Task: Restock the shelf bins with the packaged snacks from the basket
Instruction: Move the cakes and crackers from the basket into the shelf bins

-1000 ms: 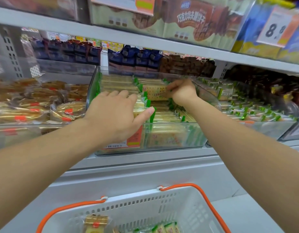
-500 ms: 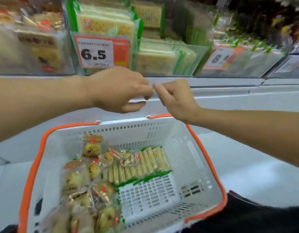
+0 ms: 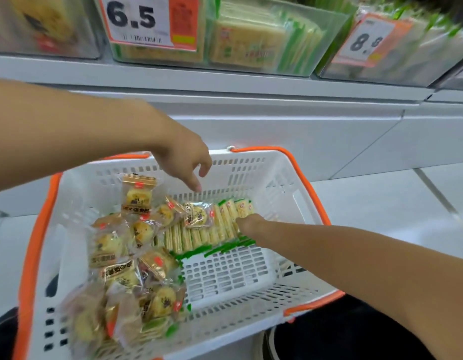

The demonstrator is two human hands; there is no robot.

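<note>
A white basket with an orange rim sits below me. A row of green-edged cracker packs lies across its middle. Several yellow pastry packs are heaped on its left side. My left hand hovers over the basket's far wall, fingers hanging loosely, holding nothing. My right hand reaches down onto the right end of the cracker row; its fingers are hidden among the packs. Above, a clear shelf bin holds the same cracker packs behind a 6.5 price tag.
A clear bin with an 8.8 tag stands to the right of the cracker bin, and another clear bin to its left. The grey shelf ledge runs above the basket. My dark trouser leg is at the bottom right.
Both hands left the cracker bin on the shelf and came down. The view tilted to the basket. My right hand now reaches into the cracker row; my left hangs over the basket's far wall.
</note>
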